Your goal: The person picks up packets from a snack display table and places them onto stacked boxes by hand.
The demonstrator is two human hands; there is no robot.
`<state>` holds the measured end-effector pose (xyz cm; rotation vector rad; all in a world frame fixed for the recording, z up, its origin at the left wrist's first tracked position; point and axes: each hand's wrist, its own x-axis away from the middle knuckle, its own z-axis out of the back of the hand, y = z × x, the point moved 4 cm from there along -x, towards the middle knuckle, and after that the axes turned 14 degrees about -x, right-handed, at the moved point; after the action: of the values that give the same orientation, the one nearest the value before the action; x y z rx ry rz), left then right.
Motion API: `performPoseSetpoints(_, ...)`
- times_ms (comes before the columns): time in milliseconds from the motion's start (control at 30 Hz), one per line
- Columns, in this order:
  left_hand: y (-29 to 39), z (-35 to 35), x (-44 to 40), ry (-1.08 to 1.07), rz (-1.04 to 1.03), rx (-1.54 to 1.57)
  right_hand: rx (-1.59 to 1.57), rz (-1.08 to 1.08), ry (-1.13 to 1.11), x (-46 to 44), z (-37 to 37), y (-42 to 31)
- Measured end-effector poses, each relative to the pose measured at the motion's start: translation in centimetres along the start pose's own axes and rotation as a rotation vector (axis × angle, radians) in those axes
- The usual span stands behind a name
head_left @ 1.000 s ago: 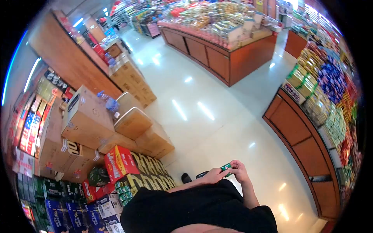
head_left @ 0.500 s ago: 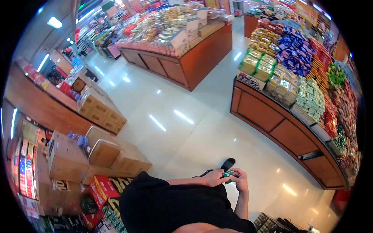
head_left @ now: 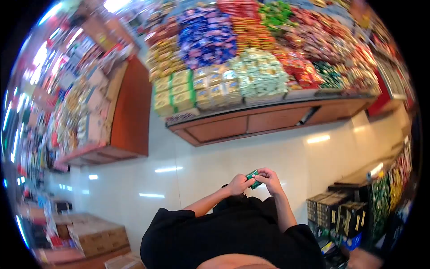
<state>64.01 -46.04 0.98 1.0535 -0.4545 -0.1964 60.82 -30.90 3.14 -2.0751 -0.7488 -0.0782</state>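
Note:
A small green packet [head_left: 252, 174] is held between my two hands in front of my body. My left hand [head_left: 238, 184] has its fingers closed on the packet's left side. On the other side, my right hand [head_left: 270, 180] pinches it with thumb and fingertips. White marks show on the packet, too small to read. Beyond my hands stands a wooden display counter [head_left: 268, 123] piled with wrapped goods, among them pale green packets [head_left: 260, 74] and blue packets [head_left: 207, 38].
Another wooden counter [head_left: 130, 107] stands at the left. Cardboard boxes [head_left: 98, 235] are stacked at lower left. Black boxes [head_left: 329, 210] and a rack of hanging packets [head_left: 380, 204] are at lower right. Shiny pale floor [head_left: 210, 166] lies between.
My view has turned to the right, so the goods counter now lies straight ahead and the cardboard boxes have slid to lower left. Both hands still hold the green packet.

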Motion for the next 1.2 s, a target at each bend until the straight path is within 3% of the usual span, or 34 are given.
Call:
performPoseSetpoints(200, 3.5, -1.4, -13.8, -0.188, -0.185, -0.049, -0.393, 0.096, 0.176, -3.4, 9.8, -5.1)
performPoseSetpoints(300, 7.5, -2.5, -20.4, -0.366, -0.117, -0.017, -0.541, 0.176, 0.186, -5.5, 15.6, -8.8)
performPoseSetpoints(400, 11.8, -4.7, -27.0, -0.386, -0.03, 0.002, -0.59, 0.171, 0.232, -7.0, 21.9, -13.5)
performPoseSetpoints(533, 16.6, -7.7, -36.7, -0.218, -0.131, 0.048, -0.634, 0.36, 0.3, -8.8, 28.2, -21.3)
performPoseSetpoints(667, 22.5, -6.9, -44.4, -0.252, 0.001, -0.138, -0.529, 0.383, 0.361, -12.0, 35.0, -27.9)
performPoseSetpoints(833, 21.9, -7.8, -53.2, -0.021, -0.108, -0.044, -0.311, 0.429, 0.35, -17.0, 38.8, -35.7)
performPoseSetpoints(967, 20.3, -8.3, -60.3, -0.092, -0.03, 0.049, -0.334, 0.366, 0.424, -21.3, 41.9, -38.6)
performPoseSetpoints(1100, 21.4, -7.9, -67.4, -0.022, -0.169, -0.007, -0.374, 0.247, 0.58, -25.3, 45.6, -40.8)
performPoseSetpoints(1200, 20.6, -8.6, -72.5, 0.016, -0.028, -0.054, -0.282, 0.22, 0.663, -27.8, 48.8, -42.5)
